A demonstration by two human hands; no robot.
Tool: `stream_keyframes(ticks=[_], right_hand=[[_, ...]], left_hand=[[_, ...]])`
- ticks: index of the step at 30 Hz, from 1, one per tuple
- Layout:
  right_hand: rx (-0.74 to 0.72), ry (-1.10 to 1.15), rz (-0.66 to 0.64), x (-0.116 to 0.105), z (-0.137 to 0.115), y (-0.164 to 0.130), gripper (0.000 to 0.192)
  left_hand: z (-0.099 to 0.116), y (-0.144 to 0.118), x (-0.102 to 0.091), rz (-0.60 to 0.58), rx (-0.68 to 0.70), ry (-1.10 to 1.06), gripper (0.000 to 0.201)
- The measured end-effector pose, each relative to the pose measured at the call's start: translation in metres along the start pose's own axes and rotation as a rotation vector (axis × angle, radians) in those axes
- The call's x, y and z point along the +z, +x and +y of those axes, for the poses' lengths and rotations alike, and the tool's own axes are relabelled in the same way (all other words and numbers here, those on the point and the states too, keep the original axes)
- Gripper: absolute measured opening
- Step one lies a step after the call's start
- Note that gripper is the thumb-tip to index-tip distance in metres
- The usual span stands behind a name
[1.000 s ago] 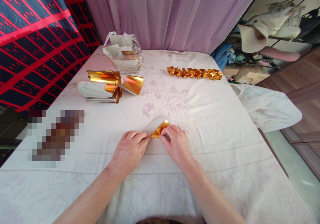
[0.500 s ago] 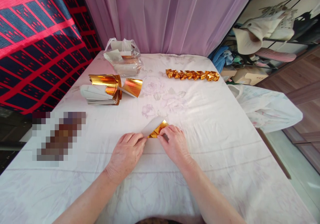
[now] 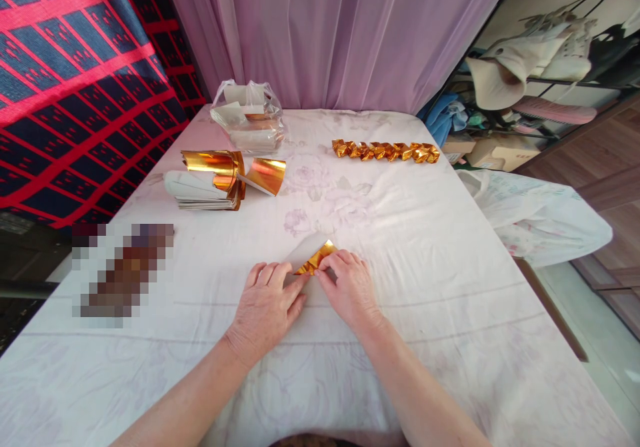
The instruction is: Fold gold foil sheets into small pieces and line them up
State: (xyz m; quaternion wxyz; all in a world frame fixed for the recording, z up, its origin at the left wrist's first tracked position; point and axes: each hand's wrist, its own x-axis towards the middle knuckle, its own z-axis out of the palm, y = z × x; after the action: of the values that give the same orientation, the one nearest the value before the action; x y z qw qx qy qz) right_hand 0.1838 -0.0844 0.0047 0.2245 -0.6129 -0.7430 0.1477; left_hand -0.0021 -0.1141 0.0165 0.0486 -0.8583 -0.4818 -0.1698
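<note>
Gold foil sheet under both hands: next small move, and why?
Probably press the fold flat: slide the left hand fingertips along the crease while the right hand pins the gold foil sheet. Both hands rest on its near edge, and a white flap still stands lifted behind them.

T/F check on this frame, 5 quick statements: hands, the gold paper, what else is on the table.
1. Both hands touch the gold paper piece. True: left hand and right hand press on the gold paper piece.
2. The row of folded gold pieces lies by the near table edge. False: the row of folded gold pieces lies at the far side, near the curtain.
3. A stack of gold sheets sits to the left. True: stack of gold sheets.
4. The plastic bag lies on the floor. False: the plastic bag is on the table, behind the stack.
5. The left hand is lifted in the air. False: it rests on the table.
</note>
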Motion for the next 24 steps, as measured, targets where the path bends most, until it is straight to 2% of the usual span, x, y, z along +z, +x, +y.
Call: stream_keyframes(ticks=[15,24], right_hand=[[-0.007,0.02,0.019,0.002,0.001,0.0,0.007],[-0.053,0.005,0.079,0.005,0.004,-0.001,0.007]], left_hand=[[-0.008,-0.012,-0.008,-0.025,-0.084,0.001,0.028],[0.022,0.002,-0.008,-0.05,-0.073,-0.005,0.038]])
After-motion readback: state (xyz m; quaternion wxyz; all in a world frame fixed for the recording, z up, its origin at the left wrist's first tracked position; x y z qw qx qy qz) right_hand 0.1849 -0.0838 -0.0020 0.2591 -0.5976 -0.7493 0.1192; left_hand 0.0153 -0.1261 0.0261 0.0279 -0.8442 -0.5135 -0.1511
